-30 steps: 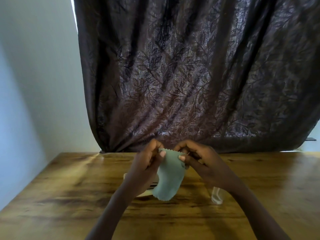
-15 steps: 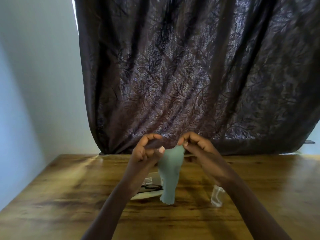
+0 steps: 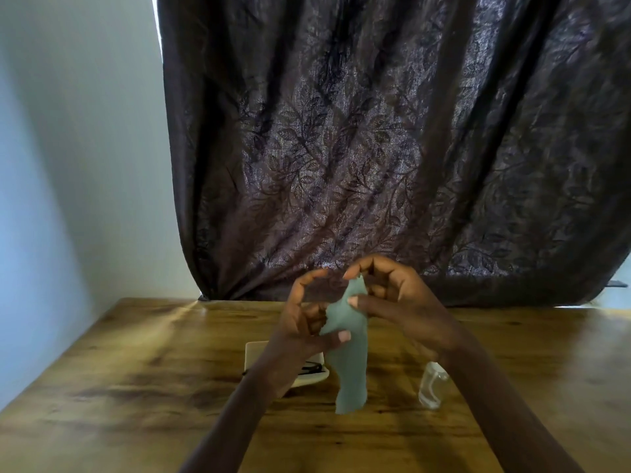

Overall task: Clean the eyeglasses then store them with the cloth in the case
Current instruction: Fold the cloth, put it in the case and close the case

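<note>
A pale green cleaning cloth (image 3: pixel 351 367) hangs in a long strip above the table. My right hand (image 3: pixel 392 298) pinches its top corner between thumb and fingers. My left hand (image 3: pixel 307 322) presses its thumb against the cloth lower down, with the fingers curled behind. Below my left hand lies a white open case (image 3: pixel 254 353) on the table. Dark-framed eyeglasses (image 3: pixel 312 368) rest in it, mostly hidden by my left wrist.
A small clear spray bottle (image 3: pixel 432 387) stands on the wooden table (image 3: pixel 136 387) just right of the cloth. A dark leaf-patterned curtain (image 3: pixel 375 148) hangs behind the table. A pale wall (image 3: pixel 68 165) borders the left side.
The cloth has gone from spread between both hands to hanging in a long narrow strip. My hands rose slightly and my left thumb slid lower on the cloth.
</note>
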